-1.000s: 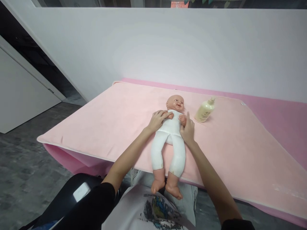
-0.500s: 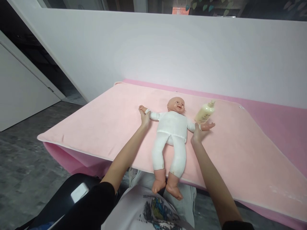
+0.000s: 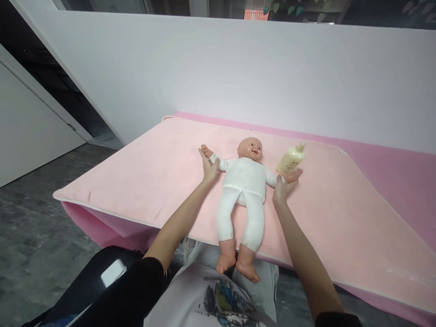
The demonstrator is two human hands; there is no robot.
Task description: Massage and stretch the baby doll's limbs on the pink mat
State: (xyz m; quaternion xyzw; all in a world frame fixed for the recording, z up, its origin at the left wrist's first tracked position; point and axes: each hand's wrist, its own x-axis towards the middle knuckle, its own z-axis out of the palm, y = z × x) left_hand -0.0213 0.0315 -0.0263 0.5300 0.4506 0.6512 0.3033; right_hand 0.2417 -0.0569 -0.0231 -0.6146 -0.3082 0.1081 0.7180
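Observation:
A baby doll [image 3: 244,177] in white cloth lies face up, its head toward the wall and its feet over the near table edge. My left hand [image 3: 209,169] is closed round the doll's forearm on the left, the thumb by its wrist. On the other side my right hand [image 3: 282,188] grips the doll's other forearm near the wrist. Both doll arms are spread outward, the small hands showing past my fingers. Just behind the doll's right-side hand stands a pale yellow pump bottle [image 3: 291,159], partly covered at its base.
A pink blanket [image 3: 136,177] covers the table, which meets a white wall [image 3: 218,72] at the back. Left of my legs is a black seat [image 3: 85,281] with a white box-like object [image 3: 113,272] on it. A door panel [image 3: 30,127] stands at far left.
Both doll forearms have been raised and drawn inward a little by my hands. The doll's body and the bottle stay in place.

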